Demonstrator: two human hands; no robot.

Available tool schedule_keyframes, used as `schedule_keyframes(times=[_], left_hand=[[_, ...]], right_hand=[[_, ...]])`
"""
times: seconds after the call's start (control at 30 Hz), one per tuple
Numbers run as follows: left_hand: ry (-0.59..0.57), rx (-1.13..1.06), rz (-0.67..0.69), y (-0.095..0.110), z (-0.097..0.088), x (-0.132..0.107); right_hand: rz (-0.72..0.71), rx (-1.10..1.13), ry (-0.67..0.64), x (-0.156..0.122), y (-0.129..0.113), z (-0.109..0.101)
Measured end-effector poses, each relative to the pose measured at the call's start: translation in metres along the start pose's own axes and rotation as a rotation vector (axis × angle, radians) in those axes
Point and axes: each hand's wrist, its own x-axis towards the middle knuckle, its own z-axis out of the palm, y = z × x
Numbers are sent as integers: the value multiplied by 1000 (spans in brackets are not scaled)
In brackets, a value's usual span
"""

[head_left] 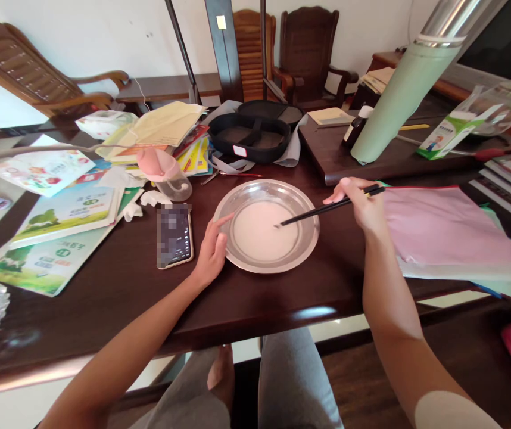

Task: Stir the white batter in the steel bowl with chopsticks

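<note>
Chopsticks (327, 208) pinched in right hand (363, 205), tips in slippery, stiff steel plate (302, 250); left hand (211, 253) flat, steadying rim.

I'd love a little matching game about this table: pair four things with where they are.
Things:
1. black chopsticks
2. round metal plate of white liquid
3. smartphone with dark screen
4. tall pale green flask

Places:
A. just left of the left hand
B. standing on the raised dark wooden board at the back right
C. held in the right hand, tips in the liquid
D. between the two hands, left fingers on its rim

Pairs: 1-C, 2-D, 3-A, 4-B
</note>
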Motion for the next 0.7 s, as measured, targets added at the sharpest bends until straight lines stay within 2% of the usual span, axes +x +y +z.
schedule_keyframes(times=[0.07,0.2,0.27,0.4,0.47,0.53,0.63,0.7], left_hand=[[-1,11,-9,0,0,0],[3,21,-3,0,1,1],[3,18,1,0,1,1],[3,13,-11,-1,1,1],[5,11,-16,-1,1,0],[5,10,-16,-1,1,0],[3,11,-9,0,1,0],[2,13,-8,0,1,0]], right_hand=[[18,35,-65,-1,-1,0],[45,32,-286,-4,-9,13],[23,6,-278,-4,-10,17],[8,-23,-43,-1,-3,7],[3,-1,13,0,0,1],[11,27,-45,-1,0,0],[25,33,-226,-4,-5,9],[9,10,-279,-4,-7,14]])
